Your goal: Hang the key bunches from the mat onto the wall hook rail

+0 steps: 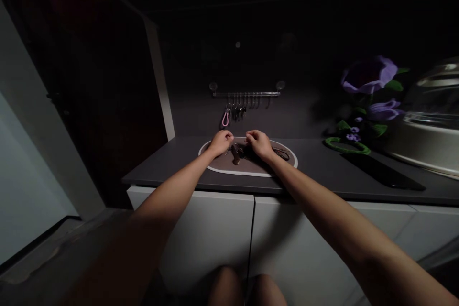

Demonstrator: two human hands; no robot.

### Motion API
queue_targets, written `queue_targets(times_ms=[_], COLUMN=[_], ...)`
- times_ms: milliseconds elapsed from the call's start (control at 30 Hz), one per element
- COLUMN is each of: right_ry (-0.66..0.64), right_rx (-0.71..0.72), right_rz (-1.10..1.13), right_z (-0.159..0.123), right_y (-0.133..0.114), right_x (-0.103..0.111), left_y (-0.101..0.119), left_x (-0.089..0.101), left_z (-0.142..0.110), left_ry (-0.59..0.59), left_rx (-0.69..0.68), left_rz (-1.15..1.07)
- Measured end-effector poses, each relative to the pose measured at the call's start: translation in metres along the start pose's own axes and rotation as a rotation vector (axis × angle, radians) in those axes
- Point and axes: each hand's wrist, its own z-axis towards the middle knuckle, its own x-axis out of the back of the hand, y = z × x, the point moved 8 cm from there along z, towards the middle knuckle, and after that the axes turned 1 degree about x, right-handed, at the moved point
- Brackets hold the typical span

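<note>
Both my hands are over an oval brown mat (244, 167) with a white rim on the dark counter. My left hand (221, 142) is curled at the left of the mat, its thumb and fingers together; what is in them, if anything, is too small to see. My right hand (261, 144) is bent in a pinch a short way to the right, and its fingertips also show nothing I can name. Between and below them lies a small bunch of keys (236, 154) with a brown fob. Dark looped cords (281, 153) lie beside my right wrist.
A clear rail (247, 94) with hooks is fixed to the dark wall, with several keys (238, 112) and a pink loop (225, 118) hanging at its left. Purple artificial flowers (383, 110), a black flat slab (383, 170) and a domed appliance (430, 138) stand right.
</note>
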Motion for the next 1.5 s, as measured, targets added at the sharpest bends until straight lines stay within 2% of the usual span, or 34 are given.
queue_targets(times_ms=[100, 233, 333, 433, 667, 933, 1067, 1300, 1500], right_ry=[-0.009, -0.023, -0.036, -0.059, -0.093, -0.085, -0.085, -0.094, -0.095], right_rx=[0.083, 0.117, 0.107, 0.087, 0.101, 0.111, 0.110, 0.103, 0.126], right_rz=[-0.202, -0.393, -0.510, -0.587, -0.647, -0.647, -0.669, -0.685, -0.721], right_z=[-0.002, -0.004, -0.006, -0.009, -0.009, -0.009, -0.009, -0.009, -0.011], right_y=[-0.010, -0.016, -0.017, -0.019, -0.019, -0.019, -0.020, -0.019, -0.022], right_x=[-0.001, -0.005, -0.006, -0.007, -0.012, -0.013, -0.013, -0.012, -0.012], left_y=[-0.001, -0.007, -0.009, -0.011, -0.021, -0.028, -0.030, -0.026, -0.026], left_x=[-0.008, -0.023, -0.032, -0.034, -0.028, -0.025, -0.022, -0.020, -0.019], left_z=[0.007, 0.008, 0.004, -0.001, -0.002, -0.002, -0.002, -0.007, -0.007], left_ry=[-0.050, -0.075, -0.108, -0.153, -0.239, -0.208, -0.170, -0.152, -0.129], left_rx=[0.051, 0.129, 0.122, 0.088, 0.062, 0.145, 0.211, 0.365, 0.406], left_rz=[-0.029, -0.113, -0.132, -0.141, -0.197, -0.313, -0.449, -0.820, -1.011])
